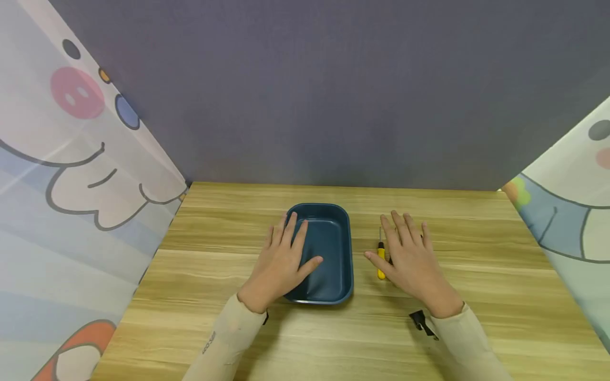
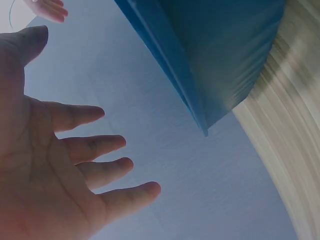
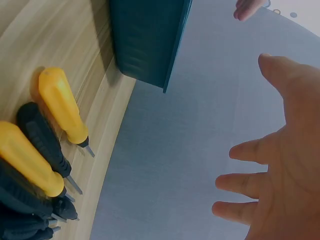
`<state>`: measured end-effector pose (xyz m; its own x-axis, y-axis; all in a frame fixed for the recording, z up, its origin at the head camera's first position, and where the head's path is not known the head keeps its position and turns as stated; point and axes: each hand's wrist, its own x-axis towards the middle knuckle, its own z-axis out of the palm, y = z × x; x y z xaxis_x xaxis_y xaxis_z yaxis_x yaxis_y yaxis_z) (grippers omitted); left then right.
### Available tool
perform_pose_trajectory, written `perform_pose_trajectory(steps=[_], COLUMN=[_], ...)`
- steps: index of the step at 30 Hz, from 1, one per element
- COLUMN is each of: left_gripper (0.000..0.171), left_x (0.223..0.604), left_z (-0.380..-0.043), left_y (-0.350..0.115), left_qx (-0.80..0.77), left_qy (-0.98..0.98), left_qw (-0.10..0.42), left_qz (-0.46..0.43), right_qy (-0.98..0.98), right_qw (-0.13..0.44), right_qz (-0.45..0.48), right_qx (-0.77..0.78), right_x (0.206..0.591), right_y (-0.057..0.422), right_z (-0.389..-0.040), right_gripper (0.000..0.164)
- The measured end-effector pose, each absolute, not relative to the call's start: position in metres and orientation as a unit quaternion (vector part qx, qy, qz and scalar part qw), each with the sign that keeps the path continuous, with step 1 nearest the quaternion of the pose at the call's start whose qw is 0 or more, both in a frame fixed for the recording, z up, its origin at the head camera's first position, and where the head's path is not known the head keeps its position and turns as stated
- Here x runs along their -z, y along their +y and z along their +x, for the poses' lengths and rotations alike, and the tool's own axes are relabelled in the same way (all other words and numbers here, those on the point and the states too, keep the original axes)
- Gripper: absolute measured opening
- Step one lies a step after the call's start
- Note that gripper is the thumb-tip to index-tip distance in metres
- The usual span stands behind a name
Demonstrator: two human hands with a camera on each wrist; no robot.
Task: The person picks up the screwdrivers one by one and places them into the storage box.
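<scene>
A dark blue rectangular tray [image 1: 329,259] lies on the table, its inside bare where it shows. Above its left side my left hand [image 1: 281,259] hovers, fingers straight and spread; the left wrist view shows the palm [image 2: 45,170] apart from the tray wall [image 2: 225,60]. To the right of the tray, my right hand [image 1: 412,259] is held with spread fingers over several screwdrivers, hiding most of them in the head view. One yellow-handled screwdriver [image 1: 381,262] shows beside the thumb. In the right wrist view, yellow screwdrivers [image 3: 62,102] and black-handled screwdrivers [image 3: 42,137] lie side by side.
The wooden table [image 1: 214,275] meets a grey panel [image 1: 333,106] at its back edge. Cartoon-printed sheets [image 1: 71,185] hang at the left and right sides. Black straps [image 1: 421,321] show at the wrists.
</scene>
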<state>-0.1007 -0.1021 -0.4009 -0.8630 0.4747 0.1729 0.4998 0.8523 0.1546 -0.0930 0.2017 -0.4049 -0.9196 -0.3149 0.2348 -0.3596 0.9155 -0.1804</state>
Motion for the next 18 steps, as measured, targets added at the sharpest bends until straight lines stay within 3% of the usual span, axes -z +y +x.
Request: perform_pose_trajectory(steps=[18], left_gripper=[0.063], left_x=[0.408], left_z=[-0.100], left_y=[-0.126], left_qx=[0.083], left_qy=[-0.965], left_qw=[0.086], left_qz=[-0.235], right_qy=[-0.973], right_qw=[0.121], right_qz=[0.161], right_qx=[-0.112], right_x=[0.400], right_y=[0.227], right_z=[-0.087], right_gripper=[0.077])
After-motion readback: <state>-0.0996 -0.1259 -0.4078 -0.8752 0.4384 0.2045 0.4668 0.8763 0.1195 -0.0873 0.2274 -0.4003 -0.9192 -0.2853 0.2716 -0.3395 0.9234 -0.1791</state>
